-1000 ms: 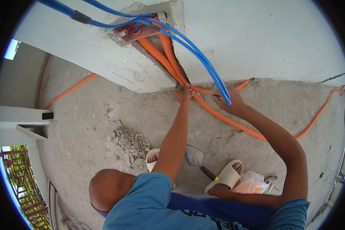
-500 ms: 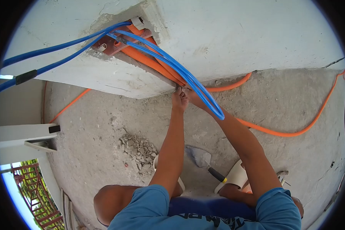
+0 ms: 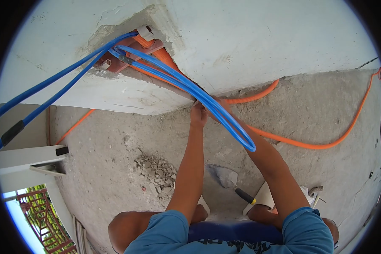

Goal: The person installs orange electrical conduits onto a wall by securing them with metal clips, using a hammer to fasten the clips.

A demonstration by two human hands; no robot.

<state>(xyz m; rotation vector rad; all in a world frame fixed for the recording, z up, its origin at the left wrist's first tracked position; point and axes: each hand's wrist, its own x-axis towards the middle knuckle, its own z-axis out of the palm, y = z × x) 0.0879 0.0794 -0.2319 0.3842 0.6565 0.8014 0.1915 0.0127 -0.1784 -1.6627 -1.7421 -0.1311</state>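
My left hand [image 3: 199, 115] is closed at the foot of the wall, where the groove meets the floor; what its fingers pinch is too small to make out. My right hand [image 3: 218, 106] is right beside it, its fingers mostly hidden behind the blue tubing. Orange corrugated conduits [image 3: 165, 57] run down the groove from a reddish-brown box [image 3: 116, 63] set in the broken wall opening. Blue tubing [image 3: 186, 82] comes out of that box, with one loop hanging over my right forearm and other lengths stretching off to the left.
A trowel [image 3: 224, 175] lies on the concrete floor between my feet. Left of it is a heap of rubble [image 3: 156, 173]. More orange conduit [image 3: 313, 146] curves across the floor to the right. A hammer-like tool [image 3: 315, 192] is by my right foot.
The blue loop sits lower over my right forearm and now covers more of my right hand. The view has shifted slightly. Both hands stay together at the foot of the groove.
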